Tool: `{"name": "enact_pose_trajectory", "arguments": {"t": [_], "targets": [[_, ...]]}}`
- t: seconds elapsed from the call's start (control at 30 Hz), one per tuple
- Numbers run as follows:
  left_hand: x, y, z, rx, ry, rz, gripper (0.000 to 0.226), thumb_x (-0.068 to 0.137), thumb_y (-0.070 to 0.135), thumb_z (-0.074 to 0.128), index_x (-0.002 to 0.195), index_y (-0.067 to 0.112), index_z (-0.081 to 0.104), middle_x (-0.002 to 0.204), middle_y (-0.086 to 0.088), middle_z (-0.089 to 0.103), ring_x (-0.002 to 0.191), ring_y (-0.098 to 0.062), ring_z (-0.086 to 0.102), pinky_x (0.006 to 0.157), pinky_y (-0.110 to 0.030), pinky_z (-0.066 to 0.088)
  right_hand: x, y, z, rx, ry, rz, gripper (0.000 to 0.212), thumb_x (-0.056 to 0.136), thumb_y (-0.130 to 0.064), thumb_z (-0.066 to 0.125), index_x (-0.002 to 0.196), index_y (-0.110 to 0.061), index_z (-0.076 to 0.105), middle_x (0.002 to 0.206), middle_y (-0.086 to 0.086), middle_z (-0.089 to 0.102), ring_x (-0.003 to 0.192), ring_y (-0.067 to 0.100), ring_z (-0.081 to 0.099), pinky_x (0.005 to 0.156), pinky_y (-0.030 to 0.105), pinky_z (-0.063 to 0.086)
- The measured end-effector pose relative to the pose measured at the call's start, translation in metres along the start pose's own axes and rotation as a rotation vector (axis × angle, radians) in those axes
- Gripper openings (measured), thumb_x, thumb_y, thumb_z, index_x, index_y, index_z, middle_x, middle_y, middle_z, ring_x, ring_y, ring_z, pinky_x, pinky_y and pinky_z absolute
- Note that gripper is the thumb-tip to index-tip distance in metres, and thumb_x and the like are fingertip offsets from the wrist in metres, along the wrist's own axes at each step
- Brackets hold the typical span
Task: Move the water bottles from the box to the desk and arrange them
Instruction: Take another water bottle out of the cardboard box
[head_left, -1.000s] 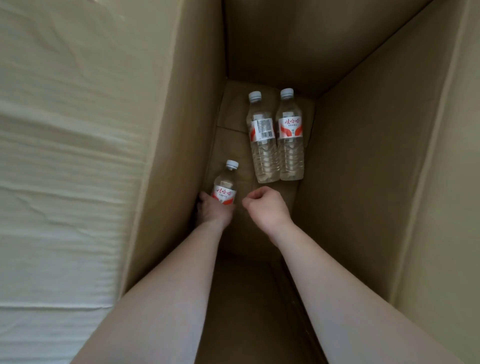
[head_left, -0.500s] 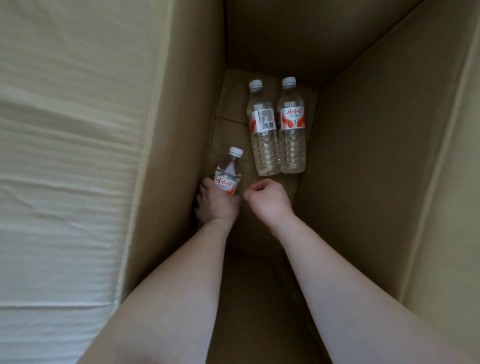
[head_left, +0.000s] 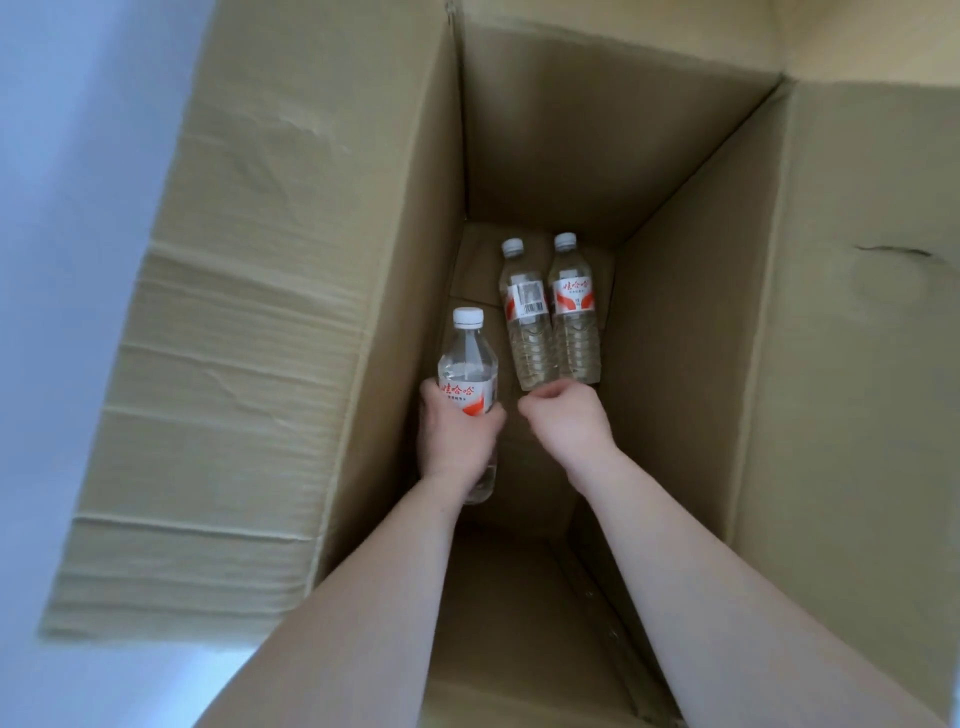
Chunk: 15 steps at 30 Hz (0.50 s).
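I look down into a deep cardboard box (head_left: 691, 312). My left hand (head_left: 457, 441) grips a clear water bottle (head_left: 466, 364) with a white cap and red-and-white label, held above the box floor near the left wall. Two more bottles lie side by side on the floor at the far end: one (head_left: 527, 317) showing a barcode, the other (head_left: 574, 312) showing red lettering. My right hand (head_left: 569, 421) is curled into a loose fist just before their bases, with nothing visible in it.
The box's left flap (head_left: 249, 338) folds outward, creased, over a pale surface (head_left: 62, 208). The right flap (head_left: 872, 312) also stands open. The box walls are tall and close around both forearms.
My left hand has lifted its bottle up off the box floor, so more of the bottle shows. The view has pulled back and tilted. My right fist stays near the two lying bottles.
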<state>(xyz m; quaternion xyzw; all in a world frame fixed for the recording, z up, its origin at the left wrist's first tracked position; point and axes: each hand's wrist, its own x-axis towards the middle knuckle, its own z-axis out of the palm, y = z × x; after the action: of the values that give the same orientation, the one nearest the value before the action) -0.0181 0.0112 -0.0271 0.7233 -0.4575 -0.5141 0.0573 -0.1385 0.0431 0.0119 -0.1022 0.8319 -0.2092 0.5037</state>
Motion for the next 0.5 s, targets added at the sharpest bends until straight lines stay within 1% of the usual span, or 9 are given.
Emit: {"name": "enact_pose_trajectory", "arguments": {"t": [0.1,0.2,0.3,0.37,0.43,0.5], "targets": [[-0.016,0.005,-0.015,0.037,-0.027,0.092,0.069,0.075,0.029,0.084,0.128,0.024,0.039,0.119,0.000,0.055,0.108,-0.023,0.061,0.092,-0.045,0.056,-0.022,-0.004,-0.009,0.032,-0.004,-0.018,0.011,0.089,-0.021,0.067,0.100,-0.021,0.067,0.093,0.001,0.070,0.089,0.018,0.066,0.070,0.029,0.052],[-0.031,0.009,-0.028,0.000,-0.047,0.146,0.074,0.075,0.029,0.084,0.133,0.027,0.037,0.118,0.004,0.055,0.106,-0.018,0.061,0.089,-0.039,0.055,-0.044,-0.007,-0.017,0.039,0.001,-0.033,0.016,0.091,-0.021,0.066,0.107,-0.020,0.066,0.095,0.000,0.068,0.090,0.015,0.065,0.070,0.026,0.051],[-0.049,0.013,-0.039,-0.044,-0.043,0.176,0.072,0.074,0.033,0.085,0.127,0.034,0.037,0.114,0.008,0.057,0.102,-0.013,0.061,0.084,-0.032,0.053,-0.067,-0.009,-0.025,0.039,0.020,-0.041,0.017,0.092,-0.022,0.067,0.109,-0.021,0.065,0.097,-0.001,0.068,0.092,0.014,0.065,0.077,0.028,0.055],[-0.062,0.016,-0.046,-0.090,-0.028,0.187,0.071,0.073,0.033,0.085,0.123,0.038,0.036,0.111,0.012,0.058,0.100,-0.009,0.062,0.081,-0.027,0.052,-0.080,-0.010,-0.028,0.031,0.031,-0.059,0.017,0.092,-0.021,0.067,0.108,-0.021,0.066,0.098,-0.002,0.068,0.093,0.014,0.065,0.082,0.030,0.056],[-0.076,0.021,-0.053,-0.132,-0.017,0.203,0.070,0.073,0.032,0.086,0.122,0.041,0.036,0.108,0.017,0.057,0.098,-0.006,0.062,0.076,-0.020,0.049,-0.092,-0.013,-0.031,0.019,0.026,-0.082,0.014,0.092,-0.020,0.067,0.106,-0.022,0.066,0.097,-0.002,0.068,0.093,0.014,0.065,0.081,0.029,0.055],[-0.087,0.022,-0.058,-0.168,-0.008,0.206,0.071,0.073,0.032,0.087,0.121,0.041,0.036,0.107,0.018,0.057,0.096,-0.004,0.061,0.073,-0.017,0.047,-0.102,-0.015,-0.031,-0.001,0.005,-0.102,0.005,0.093,-0.019,0.066,0.097,-0.022,0.066,0.095,0.000,0.068,0.090,0.015,0.065,0.077,0.027,0.055]]}}
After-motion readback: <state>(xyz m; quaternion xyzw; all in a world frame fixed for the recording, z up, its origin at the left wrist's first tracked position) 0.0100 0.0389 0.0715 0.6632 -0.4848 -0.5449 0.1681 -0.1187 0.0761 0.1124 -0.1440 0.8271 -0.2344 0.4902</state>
